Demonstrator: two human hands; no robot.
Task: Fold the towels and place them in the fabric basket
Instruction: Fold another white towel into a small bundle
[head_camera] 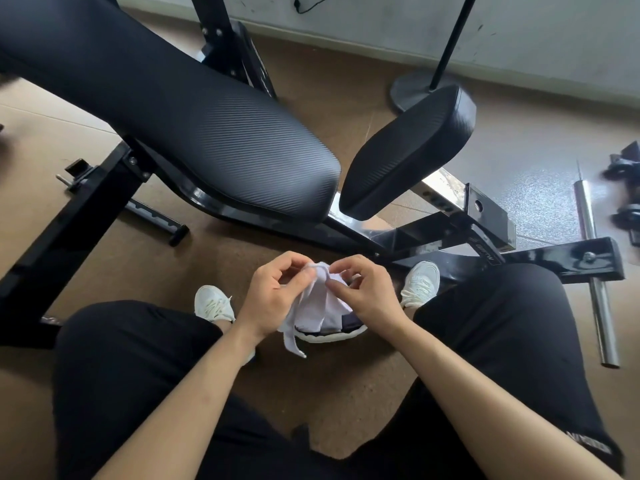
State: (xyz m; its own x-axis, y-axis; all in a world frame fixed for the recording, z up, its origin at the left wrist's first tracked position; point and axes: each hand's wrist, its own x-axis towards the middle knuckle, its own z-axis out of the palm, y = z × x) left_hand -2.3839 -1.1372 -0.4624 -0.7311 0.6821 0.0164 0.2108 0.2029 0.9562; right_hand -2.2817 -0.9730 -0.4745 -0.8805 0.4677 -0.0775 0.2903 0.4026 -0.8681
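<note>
A small white towel hangs bunched between my two hands, low in the middle of the head view. My left hand pinches its upper left edge, and my right hand pinches the top right beside it. A loose strip of the towel trails down to the left. Directly beneath the towel sits the fabric basket, dark inside with a white rim; most of it is hidden by the cloth and my hands.
A black weight bench with a long back pad and a seat pad stands just ahead, its steel frame crossing the floor. A chrome bar lies at right. My knees in black trousers and white shoes flank the basket.
</note>
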